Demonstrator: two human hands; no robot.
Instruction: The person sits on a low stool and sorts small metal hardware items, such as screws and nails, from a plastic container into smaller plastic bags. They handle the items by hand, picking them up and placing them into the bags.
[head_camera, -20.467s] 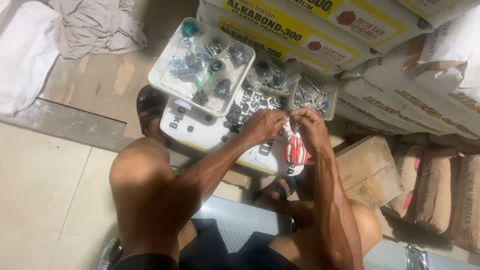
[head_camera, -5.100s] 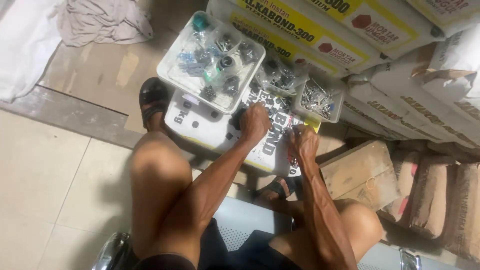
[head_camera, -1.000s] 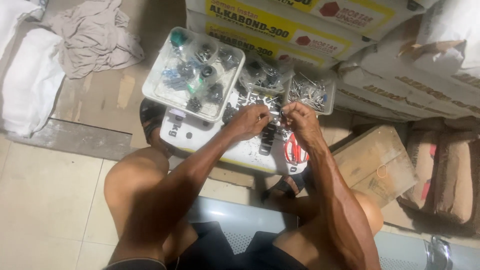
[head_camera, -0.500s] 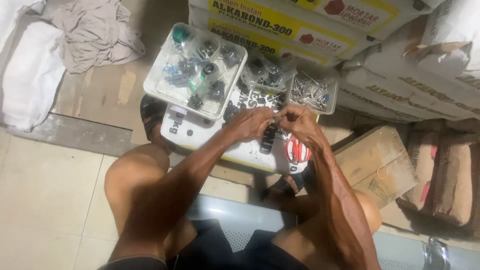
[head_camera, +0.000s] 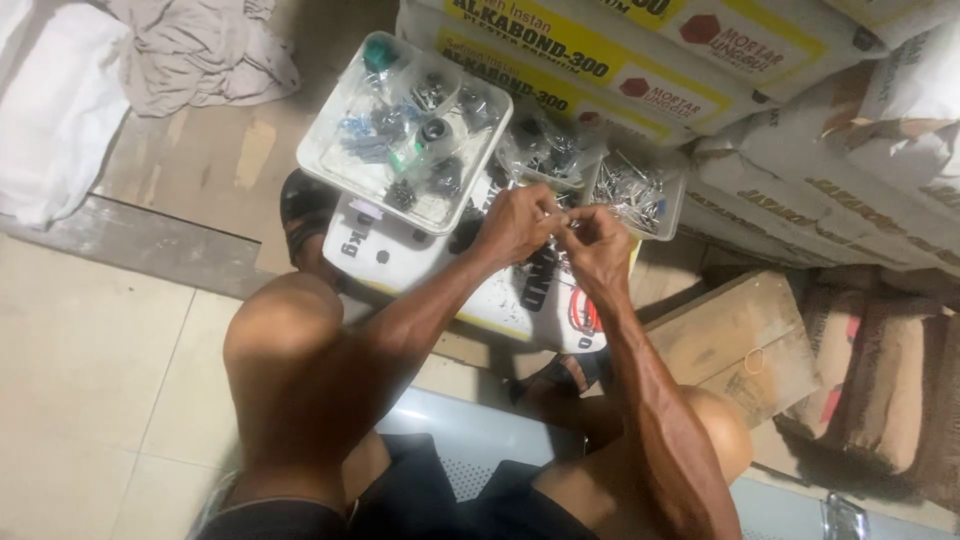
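Above the white printed sack (head_camera: 440, 275), left hand (head_camera: 515, 222) and right hand (head_camera: 597, 240) are pinching a tiny metal part (head_camera: 566, 222) together; loosening fingers could drop it.

Small metal part (head_camera: 566, 218): pinched between the fingertips of both hands, held up over the white sack (head_camera: 440, 270), too small and blurred to tell its kind. Small clear tub of silvery screws (head_camera: 640, 190): open, upright, just right of the hands, contents heaped loosely. Middle clear tub (head_camera: 550, 155): open, dark and silvery fittings, just beyond the hands, between the screw tub and the big tray.
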